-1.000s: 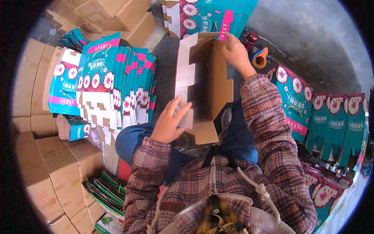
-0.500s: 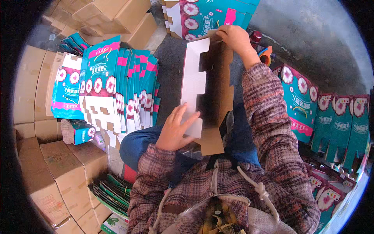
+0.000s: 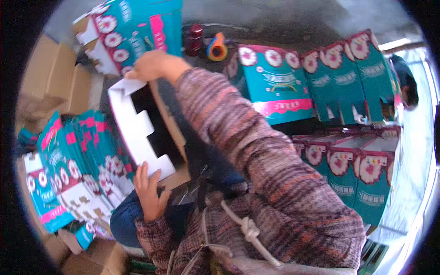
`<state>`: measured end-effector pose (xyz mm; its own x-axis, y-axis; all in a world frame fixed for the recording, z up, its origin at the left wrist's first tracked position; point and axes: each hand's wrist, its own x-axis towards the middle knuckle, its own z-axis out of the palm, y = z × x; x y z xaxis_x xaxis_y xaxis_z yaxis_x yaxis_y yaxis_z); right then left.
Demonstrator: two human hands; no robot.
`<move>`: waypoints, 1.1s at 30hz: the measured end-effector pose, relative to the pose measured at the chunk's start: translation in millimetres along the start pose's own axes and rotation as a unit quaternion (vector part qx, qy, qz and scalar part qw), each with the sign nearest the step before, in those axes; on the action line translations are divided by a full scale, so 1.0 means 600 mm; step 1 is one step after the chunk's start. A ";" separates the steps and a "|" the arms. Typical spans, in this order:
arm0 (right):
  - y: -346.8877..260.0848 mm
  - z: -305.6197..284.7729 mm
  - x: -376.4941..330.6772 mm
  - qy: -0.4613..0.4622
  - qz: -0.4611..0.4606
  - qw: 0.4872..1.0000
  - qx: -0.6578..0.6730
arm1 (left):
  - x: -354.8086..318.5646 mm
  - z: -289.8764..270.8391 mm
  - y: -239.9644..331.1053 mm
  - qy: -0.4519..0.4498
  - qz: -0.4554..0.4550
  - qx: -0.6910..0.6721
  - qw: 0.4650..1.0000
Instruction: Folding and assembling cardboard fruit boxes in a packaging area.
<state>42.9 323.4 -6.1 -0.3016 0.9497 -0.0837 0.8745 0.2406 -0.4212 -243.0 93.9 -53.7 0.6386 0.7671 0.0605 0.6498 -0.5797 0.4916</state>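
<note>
Between my hands is an open carton [image 3: 144, 126], its notched white side flap showing and its inside dark. My right hand [image 3: 158, 66] is closed at the far end, fingers bent over the end flap. My left hand [image 3: 151, 190] rests against the near end of the white flap, thumb and fingers spread. Just beyond the right hand stands a teal printed carton [image 3: 137, 34] with pink bands and round flower pictures. To the left of the carton I hold, flattened teal cartons [image 3: 87, 142] lean in a stack.
On the right stand teal cartons with a pink band [image 3: 277, 82], and several more upright cartons [image 3: 341, 78] beside a lower row [image 3: 353, 169]. A tape roll [image 3: 217, 49] and a dark red bottle-like thing [image 3: 195, 39] lie at the back. Brown boxes [image 3: 50, 78] are stacked left.
The view has swung right, so the scene sits further left and the right-hand cartons show more fully. Both hands stay at the carton's two ends; the right still grips the far end.
</note>
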 end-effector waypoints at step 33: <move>0.047 -0.010 -0.100 -0.186 0.089 0.935 0.288 | 0.002 0.058 0.032 0.056 -0.052 -0.033 0.997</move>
<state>88.1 274.4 -7.4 -0.3760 0.8035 -0.4615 0.6062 -0.1633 -0.7783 -215.5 74.2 -74.2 0.5165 0.8503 0.1010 0.6795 -0.4788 0.5559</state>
